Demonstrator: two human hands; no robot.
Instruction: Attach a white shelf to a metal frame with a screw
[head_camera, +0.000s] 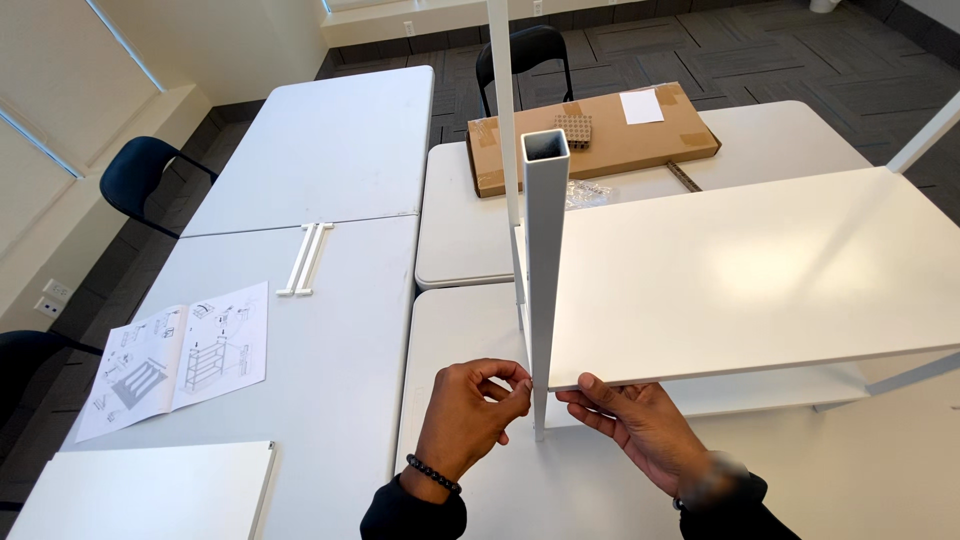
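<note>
Post (545, 260): white square tube, upright on table (330, 330).
Left hand (470, 410): pinching something tiny at post, probably a screw.
Right hand (635, 420): grasping shelf panel (750, 270) edge beside post.

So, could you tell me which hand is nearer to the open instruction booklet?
Left. The left hand is at the upright post, on the booklet's side; the right hand is beyond the post.
</note>
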